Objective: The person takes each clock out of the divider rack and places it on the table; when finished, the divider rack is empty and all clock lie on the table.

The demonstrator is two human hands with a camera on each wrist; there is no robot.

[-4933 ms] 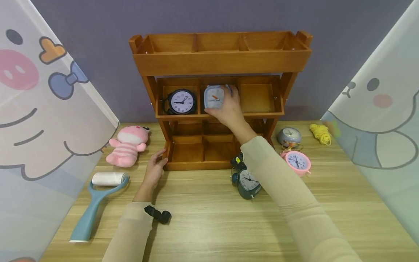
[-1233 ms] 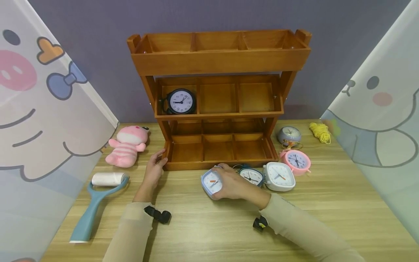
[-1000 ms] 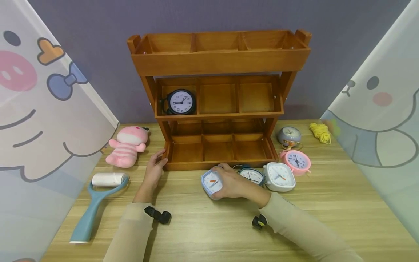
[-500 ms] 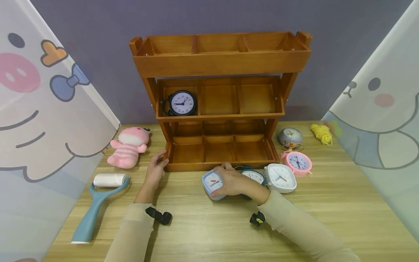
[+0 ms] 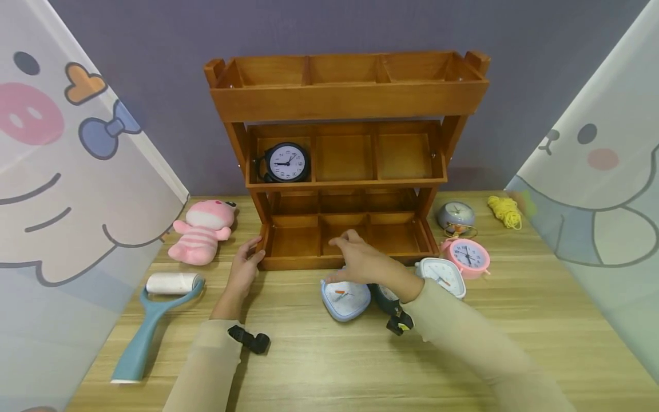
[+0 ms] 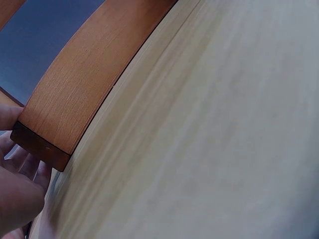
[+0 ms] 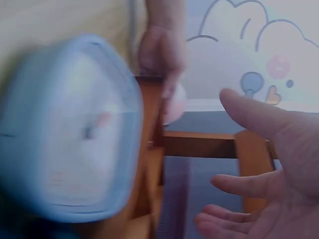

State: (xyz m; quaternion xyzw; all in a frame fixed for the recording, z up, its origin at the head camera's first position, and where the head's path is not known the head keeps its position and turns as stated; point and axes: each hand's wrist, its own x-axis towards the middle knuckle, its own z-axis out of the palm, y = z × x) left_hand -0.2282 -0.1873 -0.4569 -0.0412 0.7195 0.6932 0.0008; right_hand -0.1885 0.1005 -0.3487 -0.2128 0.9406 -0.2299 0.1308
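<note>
My left hand grips the front left corner of the brown wooden shelf, thumb on one side and fingers on the other, as the left wrist view shows. A light blue alarm clock lies face up on the table before the bottom tier. Just above it hovers my right hand, fingers and thumb apart, holding nothing. The same clock is large and blurred in the right wrist view. A dark green alarm clock sits partly hidden under my right wrist. In the middle tier's left compartment rests a black alarm clock.
On the right stand a white alarm clock, a pink one and a grey-purple one, near a bundle of yellow cord. A pink plush toy and a blue-handled lint roller lie at left.
My right hand brought the light blue clock from the middle tier's centre compartment down to the table, then let go and lifted slightly toward the shelf. The left hand stayed put.
</note>
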